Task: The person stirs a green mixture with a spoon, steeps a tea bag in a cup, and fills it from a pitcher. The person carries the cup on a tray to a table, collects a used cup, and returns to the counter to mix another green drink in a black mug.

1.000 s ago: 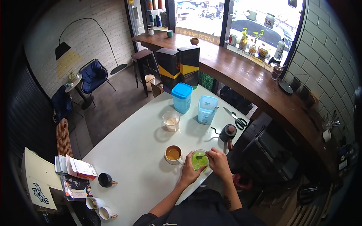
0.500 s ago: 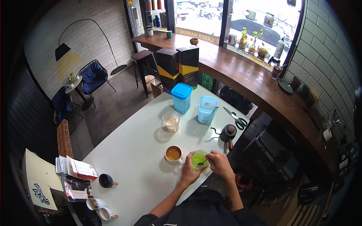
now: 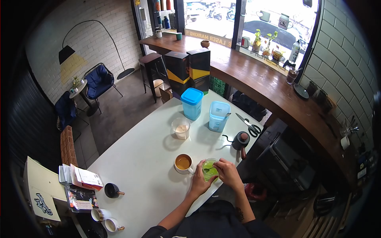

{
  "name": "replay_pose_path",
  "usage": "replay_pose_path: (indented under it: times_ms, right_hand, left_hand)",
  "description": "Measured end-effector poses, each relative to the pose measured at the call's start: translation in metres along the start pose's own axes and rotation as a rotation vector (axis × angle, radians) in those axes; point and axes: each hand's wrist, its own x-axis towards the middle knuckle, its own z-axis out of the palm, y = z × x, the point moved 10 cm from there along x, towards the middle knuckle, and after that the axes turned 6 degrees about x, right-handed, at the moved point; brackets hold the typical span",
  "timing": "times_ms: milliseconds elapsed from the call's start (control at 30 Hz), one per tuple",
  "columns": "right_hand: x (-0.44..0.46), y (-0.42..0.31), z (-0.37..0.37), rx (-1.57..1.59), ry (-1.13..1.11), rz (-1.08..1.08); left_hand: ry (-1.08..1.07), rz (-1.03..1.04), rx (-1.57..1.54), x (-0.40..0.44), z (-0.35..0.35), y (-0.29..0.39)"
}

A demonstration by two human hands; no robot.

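Observation:
A clear cup of green liquid (image 3: 211,171) stands near the front edge of the white table (image 3: 139,178). My left hand (image 3: 201,181) wraps around the cup's left side. Above its rim, my right hand (image 3: 229,173) pinches a spoon (image 3: 207,169) whose bowl dips into the green liquid. Just left of the cup sits a white mug (image 3: 183,163) with brown liquid inside. Farther back are a clear container with pale powder (image 3: 181,129), a lidded blue container (image 3: 191,104) and an open blue container (image 3: 218,116) with a spoon handle at its rim.
A dark gooseneck kettle (image 3: 240,141) and scissors (image 3: 252,127) lie along the table's right side. Black boxes (image 3: 187,70) rise at the far end. At left are a black cup (image 3: 112,190), white mugs (image 3: 112,225) and papers (image 3: 85,178). A wooden counter (image 3: 254,71) runs along the window.
The spoon's bowl has shifted from the lower part of the green liquid toward the cup's upper left, and my right hand has moved slightly with it. My left hand stays on the cup.

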Motion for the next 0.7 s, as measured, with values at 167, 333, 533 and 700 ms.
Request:
replay_pose_path:
  times_ms: [167, 333, 533, 700]
  right_hand:
    - [-0.002, -0.004, -0.005, -0.034, -0.013, -0.029]
    - [-0.001, -0.003, -0.018, -0.098, 0.083, 0.004]
    - [0.000, 0.004, -0.013, -0.042, 0.126, 0.020]
    - [-0.001, -0.003, -0.003, 0.000, 0.043, -0.025]
  left_hand:
    - [0.014, 0.021, 0.034, 0.000, -0.002, 0.004]
    - [0.009, 0.011, 0.029, 0.000, -0.001, 0.003]
    - [0.003, -0.001, 0.021, 0.000, -0.001, 0.004]
    - [-0.014, -0.019, 0.005, 0.000, 0.001, -0.001]
